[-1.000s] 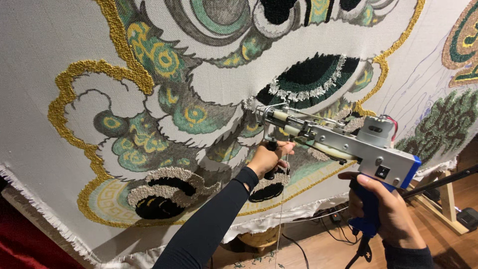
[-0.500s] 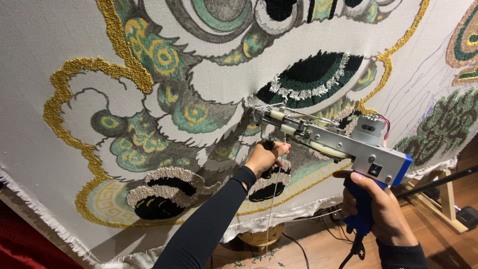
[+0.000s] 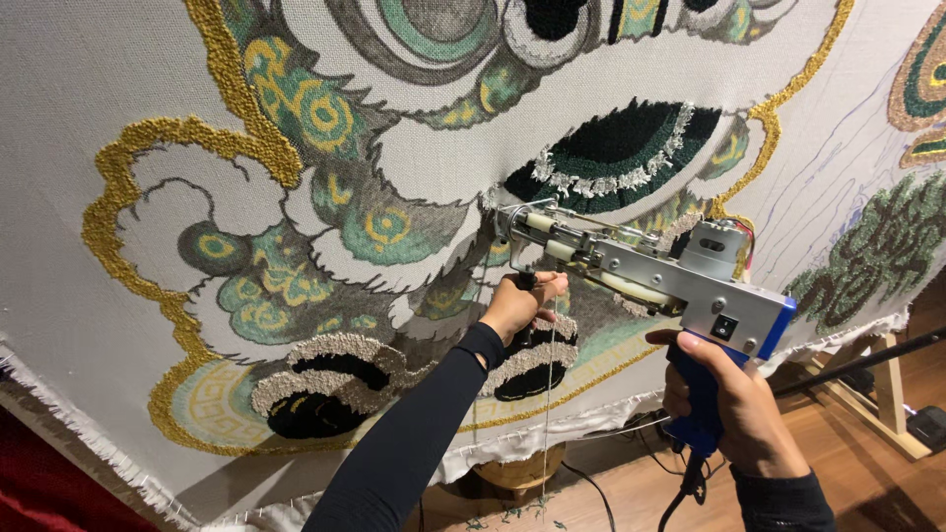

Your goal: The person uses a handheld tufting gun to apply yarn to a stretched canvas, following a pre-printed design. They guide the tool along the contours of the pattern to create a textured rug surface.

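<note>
A: How is the tufting gun (image 3: 645,271) being held against the stretched cloth (image 3: 89,118)?

B: It is carried by both hands. The blue rear grip is clenched in the right hand (image 3: 734,414), low and to the right, so the weight is taken there. The front handle under the nose is gripped by the left hand (image 3: 517,305), fingers wrapped round it, so the needle end can be pressed to the cloth and steered along the grey part of the pattern.

A: And where is the nose set?

B: It is laid against the cloth just below the dark green tufted patch (image 3: 631,143), near the middle of the picture. A thin yarn strand (image 3: 548,414) is seen hanging down beside the left wrist, presumably kept slack so it feeds freely.

A: What is not shown?

B: The needle tip itself is covered by the gun's front frame, so contact with the weave cannot be confirmed. The trigger finger is hidden behind the grip. The power cord (image 3: 680,493) is cut off at the bottom edge, and the wooden frame (image 3: 877,394) is only partly seen at right
</note>
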